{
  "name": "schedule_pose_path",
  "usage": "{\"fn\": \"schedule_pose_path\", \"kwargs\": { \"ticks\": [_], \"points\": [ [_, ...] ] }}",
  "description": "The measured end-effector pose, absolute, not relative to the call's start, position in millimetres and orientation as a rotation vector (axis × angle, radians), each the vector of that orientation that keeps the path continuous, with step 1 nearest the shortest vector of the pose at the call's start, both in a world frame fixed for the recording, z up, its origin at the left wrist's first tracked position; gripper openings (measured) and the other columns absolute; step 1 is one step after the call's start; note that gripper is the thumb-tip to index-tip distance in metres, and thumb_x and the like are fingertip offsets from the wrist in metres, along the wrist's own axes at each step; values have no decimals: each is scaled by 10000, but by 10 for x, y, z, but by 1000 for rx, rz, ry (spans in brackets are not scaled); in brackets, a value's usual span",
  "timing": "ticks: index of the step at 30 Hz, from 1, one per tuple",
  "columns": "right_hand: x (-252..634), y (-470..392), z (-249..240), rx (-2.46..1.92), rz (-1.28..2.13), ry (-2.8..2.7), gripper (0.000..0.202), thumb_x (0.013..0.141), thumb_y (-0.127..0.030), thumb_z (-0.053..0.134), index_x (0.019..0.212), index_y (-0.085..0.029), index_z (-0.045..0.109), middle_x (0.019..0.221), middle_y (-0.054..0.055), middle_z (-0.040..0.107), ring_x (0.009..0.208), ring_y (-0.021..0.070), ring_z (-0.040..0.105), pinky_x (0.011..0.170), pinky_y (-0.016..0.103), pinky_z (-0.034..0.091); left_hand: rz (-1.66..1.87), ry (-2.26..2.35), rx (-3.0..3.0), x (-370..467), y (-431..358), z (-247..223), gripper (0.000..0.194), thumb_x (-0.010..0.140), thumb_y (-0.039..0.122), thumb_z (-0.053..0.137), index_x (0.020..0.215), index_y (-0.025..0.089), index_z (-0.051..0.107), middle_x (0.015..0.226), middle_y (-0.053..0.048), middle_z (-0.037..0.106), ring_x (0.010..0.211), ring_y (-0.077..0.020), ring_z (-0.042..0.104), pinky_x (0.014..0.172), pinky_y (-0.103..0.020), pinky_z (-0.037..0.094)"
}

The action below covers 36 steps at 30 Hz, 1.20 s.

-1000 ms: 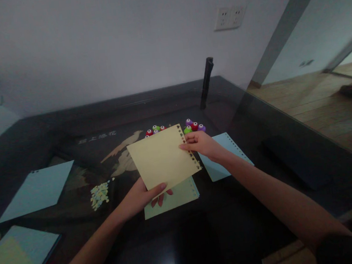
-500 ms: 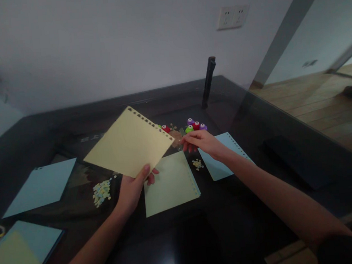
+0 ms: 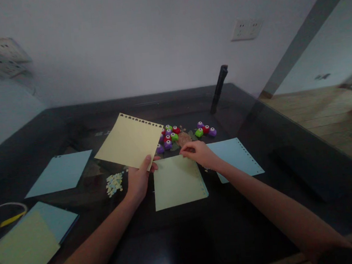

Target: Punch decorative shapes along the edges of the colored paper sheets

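Note:
My left hand [image 3: 140, 178] grips the lower corner of a yellow sheet [image 3: 129, 140], raised and tilted, with a row of punched shapes along its far edge. A pale green-yellow sheet [image 3: 179, 183] lies on the dark table, a blue edge showing under its right side. Over its far edge is my right hand [image 3: 198, 152], fingers pinched together; whatever lies between the fingertips is too small to tell. Partly under my right forearm is a blue sheet [image 3: 238, 157] with a punched edge. A pile of small paper cutouts [image 3: 114, 184] sits left of my left hand.
Colourful eyed toys [image 3: 168, 139] stand behind the sheets, more of them [image 3: 205, 129] further right. A black upright stick [image 3: 219, 89] rises at the back. At left lie a blue sheet [image 3: 59, 173], a stack of sheets [image 3: 22, 248] and a cable with a yellow part [image 3: 11, 220].
My left hand has lowered the yellow sheet and turned it, uncovering more toys. My right hand has come down to the far edge of the pale sheet. The view has shifted left.

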State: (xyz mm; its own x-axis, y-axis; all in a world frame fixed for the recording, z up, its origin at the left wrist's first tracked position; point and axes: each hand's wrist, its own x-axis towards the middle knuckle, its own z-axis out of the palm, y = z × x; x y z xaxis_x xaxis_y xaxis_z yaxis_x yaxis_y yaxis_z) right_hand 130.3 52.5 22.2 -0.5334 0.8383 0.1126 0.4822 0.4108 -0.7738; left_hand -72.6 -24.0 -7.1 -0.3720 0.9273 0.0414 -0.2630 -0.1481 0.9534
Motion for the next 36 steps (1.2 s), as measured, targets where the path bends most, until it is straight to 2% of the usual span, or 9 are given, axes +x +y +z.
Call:
{"fn": "schedule_pose_path", "kwargs": {
  "ticks": [5, 8, 14, 18, 22, 26, 30, 33, 36],
  "points": [
    [821, 516, 286, -1280, 453, -2468, 164, 849, -302, 563, 912, -188, 662, 864, 47, 713, 802, 172, 649, 689, 267, 457, 1714, 1197, 862, -730, -229, -73, 179, 735, 288, 681, 731, 117, 629, 619, -34, 659, 480, -90, 514, 473, -209, 386],
    [537, 504, 311, -1394, 301, -2481, 299, 842, -394, 564, 987, -143, 637, 910, 137, 703, 843, 257, 650, 697, 341, 463, 1729, 1205, 878, -735, -224, -87, 191, 735, 299, 678, 772, 119, 630, 659, -41, 676, 477, -96, 527, 475, -216, 401],
    [244, 575, 226, -1456, 245, -2505, 246, 869, -212, 482, 966, -60, 649, 883, 205, 693, 835, 289, 649, 700, 378, 457, 1714, 1204, 970, -735, -220, -123, 216, 757, 318, 654, 807, 107, 647, 666, -50, 681, 478, -104, 536, 466, -221, 400],
    [295, 594, 248, -1388, 247, -2507, 293, 881, -291, 477, 907, -73, 670, 896, 190, 681, 831, 270, 638, 693, 358, 447, 1676, 1206, 1005, -731, -228, -113, 213, 771, 318, 637, 795, 107, 656, 689, -58, 687, 484, -108, 528, 476, -231, 397],
    [622, 509, 358, -1292, 233, -2450, 291, 835, -382, 557, 995, -146, 616, 1074, 160, 633, 945, 272, 595, 729, 353, 443, 1618, 1240, 1057, -713, -265, -71, 222, 794, 323, 611, 746, 112, 659, 643, -55, 670, 489, -115, 511, 504, -246, 399],
    [1208, 299, 389, -1221, 646, -2197, 200, 820, -362, 578, 903, -181, 557, 832, 69, 647, 741, 204, 612, 666, 337, 446, 1438, 1241, 1093, -594, -368, 13, 235, 797, 331, 604, 714, 121, 669, 617, -61, 665, 491, -122, 504, 510, -252, 401],
    [1748, 45, 353, -1240, 1294, -1764, 286, 749, -335, 651, 959, -193, 518, 790, 15, 622, 577, 150, 612, 510, 284, 458, 1256, 1168, 1026, -381, -537, 90, 265, 791, 355, 605, 728, 110, 681, 678, -94, 692, 483, -121, 521, 494, -250, 410],
    [1937, -76, 320, -1288, 1465, -1515, 426, 691, -292, 710, 1073, -187, 555, 690, -18, 614, 541, 132, 594, 509, 277, 465, 1166, 1143, 1026, -245, -647, 131, 273, 783, 371, 609, 748, 110, 682, 694, -106, 701, 460, -125, 525, 469, -254, 414],
    [1955, -120, 281, -1221, 1577, -1317, 436, 658, -248, 745, 1061, -180, 594, 678, -15, 634, 580, 123, 604, 580, 281, 498, 1102, 1177, 1090, -184, -703, 174, 290, 772, 394, 608, 763, 115, 685, 591, -82, 675, 429, -133, 518, 456, -260, 426]
  ]
}}
